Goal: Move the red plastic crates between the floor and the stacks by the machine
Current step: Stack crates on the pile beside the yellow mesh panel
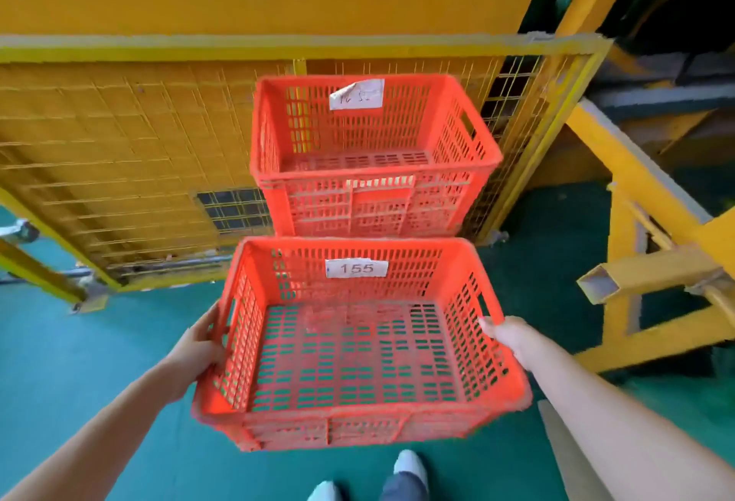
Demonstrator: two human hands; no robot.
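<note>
I hold an empty red slotted crate (358, 425) labelled 155 in front of me, above the green floor. My left hand (201, 345) grips its left side wall and my right hand (511, 335) grips its right side wall at the handle slot. Just beyond it stands a stack of red crates (370, 202) against the yellow mesh guard; its top crate is empty and carries a white paper label on the far wall.
A yellow wire-mesh machine guard (119, 166) runs across the back. Yellow steel frame beams (644, 274) jut out on the right, one with an open tube end near the crate. Green floor (79, 341) lies on the left; my shoes (409, 468) are below.
</note>
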